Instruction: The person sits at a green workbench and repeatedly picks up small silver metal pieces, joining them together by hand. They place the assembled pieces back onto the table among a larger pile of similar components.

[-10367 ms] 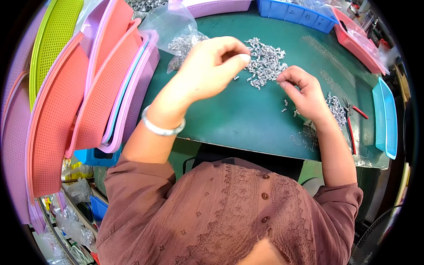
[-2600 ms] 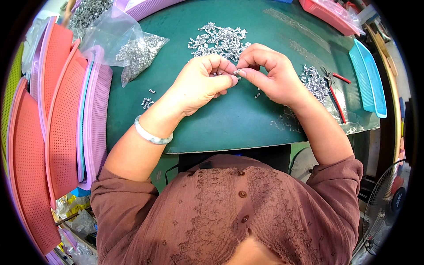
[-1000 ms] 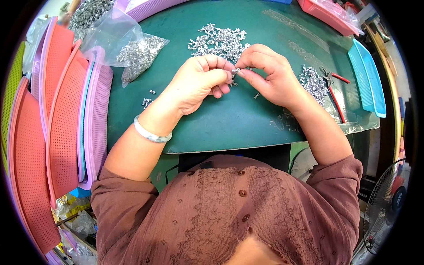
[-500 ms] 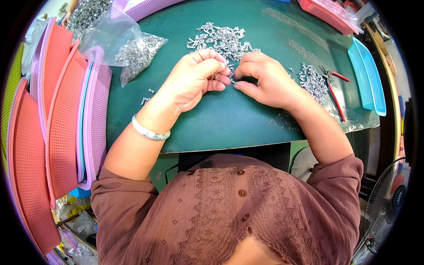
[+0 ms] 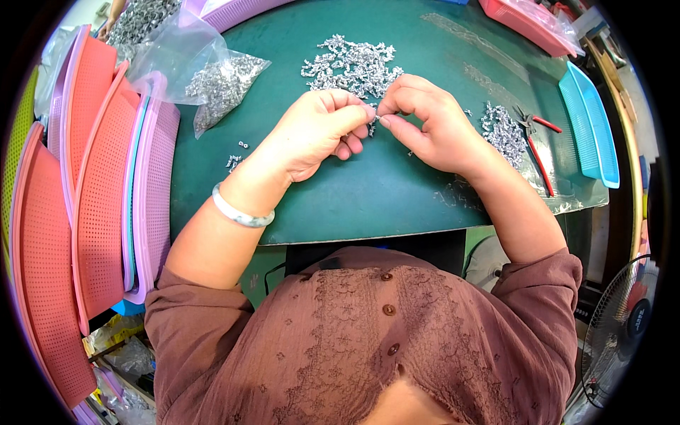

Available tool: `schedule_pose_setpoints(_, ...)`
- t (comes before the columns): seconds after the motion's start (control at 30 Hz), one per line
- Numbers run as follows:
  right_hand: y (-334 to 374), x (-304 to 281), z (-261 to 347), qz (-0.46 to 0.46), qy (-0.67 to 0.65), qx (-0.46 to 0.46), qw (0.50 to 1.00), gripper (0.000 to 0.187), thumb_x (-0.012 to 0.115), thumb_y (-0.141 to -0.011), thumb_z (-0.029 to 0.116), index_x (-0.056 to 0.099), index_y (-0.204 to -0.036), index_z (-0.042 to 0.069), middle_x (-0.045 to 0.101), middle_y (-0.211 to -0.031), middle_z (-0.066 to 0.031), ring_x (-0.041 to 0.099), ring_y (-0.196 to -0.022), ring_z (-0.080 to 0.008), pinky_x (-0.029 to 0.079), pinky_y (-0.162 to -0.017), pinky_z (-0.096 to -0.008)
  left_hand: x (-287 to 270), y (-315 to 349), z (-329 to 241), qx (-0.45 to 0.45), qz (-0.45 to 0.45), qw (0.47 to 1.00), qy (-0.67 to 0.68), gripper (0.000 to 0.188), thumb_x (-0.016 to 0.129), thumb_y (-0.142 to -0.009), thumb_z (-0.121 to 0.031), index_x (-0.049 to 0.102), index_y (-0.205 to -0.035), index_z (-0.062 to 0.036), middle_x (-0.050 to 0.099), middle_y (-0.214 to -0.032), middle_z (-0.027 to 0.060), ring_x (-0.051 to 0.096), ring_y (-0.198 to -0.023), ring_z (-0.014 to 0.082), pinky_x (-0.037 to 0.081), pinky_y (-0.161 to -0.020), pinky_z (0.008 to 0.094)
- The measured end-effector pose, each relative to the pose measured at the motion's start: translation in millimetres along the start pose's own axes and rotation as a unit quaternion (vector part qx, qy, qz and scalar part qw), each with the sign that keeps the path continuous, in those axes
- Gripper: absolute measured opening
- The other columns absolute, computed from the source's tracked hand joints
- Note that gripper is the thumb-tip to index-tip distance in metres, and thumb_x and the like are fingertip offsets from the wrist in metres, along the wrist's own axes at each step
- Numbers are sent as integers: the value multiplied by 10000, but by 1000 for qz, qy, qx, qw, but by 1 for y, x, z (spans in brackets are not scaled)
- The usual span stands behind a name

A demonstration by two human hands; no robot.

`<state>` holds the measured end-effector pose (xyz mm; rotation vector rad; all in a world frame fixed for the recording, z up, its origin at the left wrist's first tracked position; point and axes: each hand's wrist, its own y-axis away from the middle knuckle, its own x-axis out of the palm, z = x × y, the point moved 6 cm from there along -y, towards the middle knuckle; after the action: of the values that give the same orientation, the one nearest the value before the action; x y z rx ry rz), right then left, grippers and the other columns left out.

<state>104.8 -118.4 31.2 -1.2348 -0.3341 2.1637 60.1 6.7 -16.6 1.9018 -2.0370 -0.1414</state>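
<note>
Over the green table, my left hand (image 5: 320, 129) and my right hand (image 5: 428, 122) meet, thumb and forefinger of each pinched together. A small silvery metal part (image 5: 377, 118) shows between the fingertips; its exact shape is too small to make out. Just beyond the hands spreads a loose pile of small silvery metal pieces (image 5: 354, 62). A few more pieces (image 5: 372, 129) lie on the table beneath my fingertips. To the right of my right hand is a second, smaller heap of silvery pieces (image 5: 503, 133).
Red-handled pliers (image 5: 538, 152) lie beside the right heap, near a blue basket (image 5: 589, 124). A clear bag of metal pieces (image 5: 225, 88) rests at the left. Stacked red and purple baskets (image 5: 106, 191) border the table's left side. A fan (image 5: 616, 333) stands at lower right.
My right hand has lifted slightly, and its thumb and forefinger have come up against my left fingertips. A small metal part now shows between them.
</note>
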Motion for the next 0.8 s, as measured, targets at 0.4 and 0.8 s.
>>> schedule_pose_setpoints(0.4,0,-4,-4,-5,-78,42,996,65,591,-768,44,596,-825,14,576,-795,-108,565,-738,-251,455,-657,-315,0,0,-2,29,9,999,45,113,561,-858,-136,607,-866,-32,590,-712,24,543,-566,70,422,-479,181)
schedule_pose_setpoints(0.8,1,-5,-5,-14,-75,34,997,52,590,-777,50,591,-807,8,570,-775,-106,564,-708,-240,452,-630,-304,2,0,-2,21,19,998,60,135,552,-860,-131,627,-840,-21,589,-666,18,532,-518,66,404,-432,174)
